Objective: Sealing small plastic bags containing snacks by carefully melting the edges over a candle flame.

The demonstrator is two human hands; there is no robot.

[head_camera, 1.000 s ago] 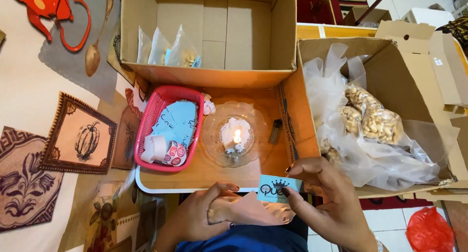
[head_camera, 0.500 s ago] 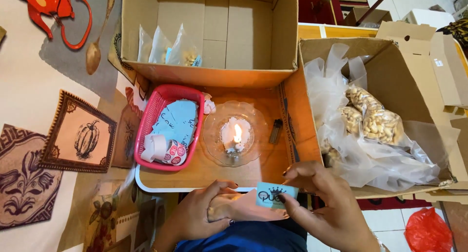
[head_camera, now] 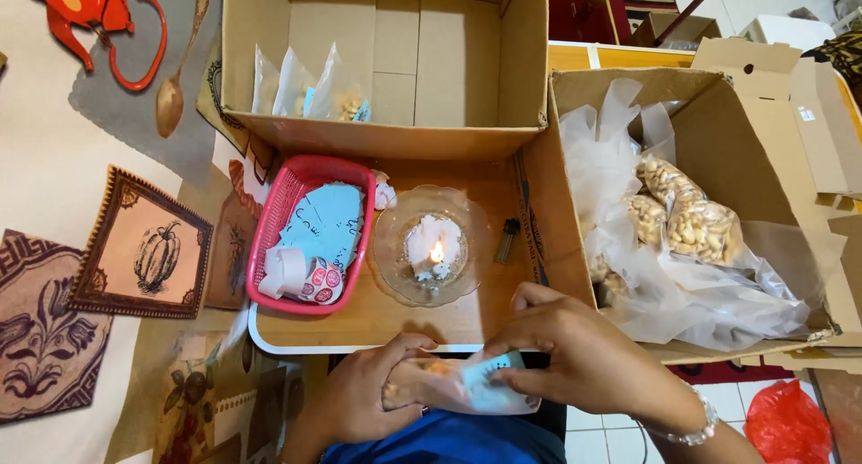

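Observation:
Both my hands hold one small clear bag of nuts [head_camera: 422,385] with a light blue label card [head_camera: 492,385] on it, low in front of my lap. My left hand [head_camera: 364,394] grips the bag's left end. My right hand [head_camera: 575,356] presses the label card against the bag's right end. Just beyond them a lit candle [head_camera: 435,254] burns in a clear glass dish [head_camera: 391,248] on a wooden tray [head_camera: 377,316].
A pink basket [head_camera: 285,203] of blue cards and sticker rolls sits left of the dish. A cardboard box [head_camera: 386,132] behind holds filled small bags. The box on the right [head_camera: 718,96] holds plastic bags of nuts [head_camera: 691,221]. A small dark lighter [head_camera: 507,239] lies on the tray.
My hands have dropped lower and closer to me, bringing the bag and blue label card together; the card now lies folded against the bag's end.

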